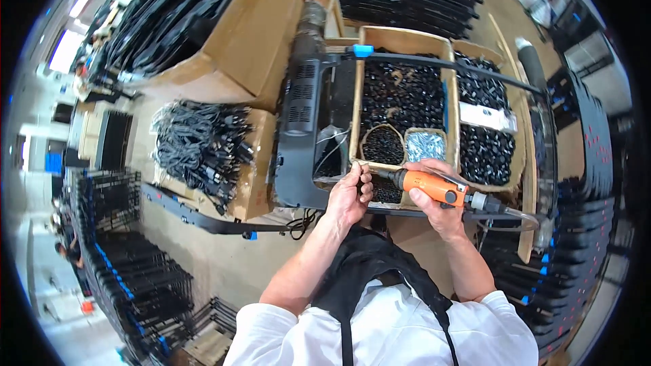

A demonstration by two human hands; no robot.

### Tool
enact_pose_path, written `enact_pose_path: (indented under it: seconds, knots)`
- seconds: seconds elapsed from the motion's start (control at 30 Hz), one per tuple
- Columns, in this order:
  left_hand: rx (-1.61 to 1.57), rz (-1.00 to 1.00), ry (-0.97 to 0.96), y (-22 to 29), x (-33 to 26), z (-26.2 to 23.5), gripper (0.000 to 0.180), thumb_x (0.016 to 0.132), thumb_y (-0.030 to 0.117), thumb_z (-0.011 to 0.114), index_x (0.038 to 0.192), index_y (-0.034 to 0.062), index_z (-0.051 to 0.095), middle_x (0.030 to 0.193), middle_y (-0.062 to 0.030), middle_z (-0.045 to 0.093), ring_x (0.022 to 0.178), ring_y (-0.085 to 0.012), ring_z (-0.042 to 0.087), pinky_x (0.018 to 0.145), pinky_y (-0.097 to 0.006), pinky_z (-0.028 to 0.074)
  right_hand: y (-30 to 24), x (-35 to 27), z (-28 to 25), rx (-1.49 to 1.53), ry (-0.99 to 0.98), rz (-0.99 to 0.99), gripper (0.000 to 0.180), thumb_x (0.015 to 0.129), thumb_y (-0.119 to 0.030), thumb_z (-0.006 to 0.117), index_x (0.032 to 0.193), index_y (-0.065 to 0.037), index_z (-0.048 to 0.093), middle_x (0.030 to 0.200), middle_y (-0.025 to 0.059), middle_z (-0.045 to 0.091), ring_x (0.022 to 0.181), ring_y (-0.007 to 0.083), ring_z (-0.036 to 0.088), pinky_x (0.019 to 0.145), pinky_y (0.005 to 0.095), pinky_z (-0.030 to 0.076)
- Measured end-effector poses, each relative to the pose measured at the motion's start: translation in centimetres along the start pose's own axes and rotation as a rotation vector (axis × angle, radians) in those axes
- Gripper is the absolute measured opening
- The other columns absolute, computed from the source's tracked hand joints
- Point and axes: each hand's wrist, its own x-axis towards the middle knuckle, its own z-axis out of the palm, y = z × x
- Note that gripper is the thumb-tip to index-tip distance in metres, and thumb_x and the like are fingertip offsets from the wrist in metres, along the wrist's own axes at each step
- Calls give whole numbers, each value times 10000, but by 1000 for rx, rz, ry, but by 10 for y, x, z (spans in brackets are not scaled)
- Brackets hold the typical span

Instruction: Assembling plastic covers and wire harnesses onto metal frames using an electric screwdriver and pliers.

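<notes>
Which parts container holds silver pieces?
Small squarish tan container beyond the right hand, right of the round tan container; its pieces are silver, the others' mostly black.

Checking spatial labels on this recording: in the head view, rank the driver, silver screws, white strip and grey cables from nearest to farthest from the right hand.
From the right hand:
1. Driver: in its grip.
2. Silver screws: just beyond it.
3. White strip: farther up, to the right.
4. Grey cables: far left.

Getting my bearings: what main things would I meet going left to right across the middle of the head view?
Pile of grey cables with black connectors, the person's left hand, orange cylindrical power driver, row of curved black parts.
</notes>
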Motion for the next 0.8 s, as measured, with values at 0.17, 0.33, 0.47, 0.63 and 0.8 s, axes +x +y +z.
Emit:
enact_pose_path:
  seconds: [0.17,0.33,0.47,0.63,0.8]
  knots:
    - [-81,64,29,19,-10,-6,294,1100,388,590,1114,96,618,832,36,552,645,-85,491,517,-222,377,12,17,37,-35,-85,81,566,920,-77,788,1406,9,512,1307,165,702,1199,228,670,1094,391,506]
    - [-146,159,11,38,-7,-13,296,1098,373,600,1123,80,640,823,25,573,667,-91,512,545,-228,405,16,34,68,-66,-94,61,554,928,-73,780,1405,6,510,1331,194,691,1210,243,674,1080,398,525]
    - [-265,188,32,59,-4,-2,313,1107,356,585,1179,59,649,843,12,585,695,-104,525,586,-242,424,12,58,94,-66,-70,55,560,917,-73,788,1400,5,515,1328,208,691,1233,262,666,1099,418,522]
    - [-326,227,8,94,-3,-1,357,1122,374,543,1204,42,644,881,-14,609,742,-125,554,639,-260,456,14,99,133,-108,-93,67,567,915,-87,797,1400,1,517,1315,198,700,1235,255,665,1098,411,520]
    - [-154,265,-28,115,-6,-34,305,1128,291,536,1194,18,657,988,-53,678,817,-155,630,688,-287,504,18,148,181,-187,-183,86,572,908,-73,807,1404,-5,529,1318,168,703,1232,237,663,1099,391,514]
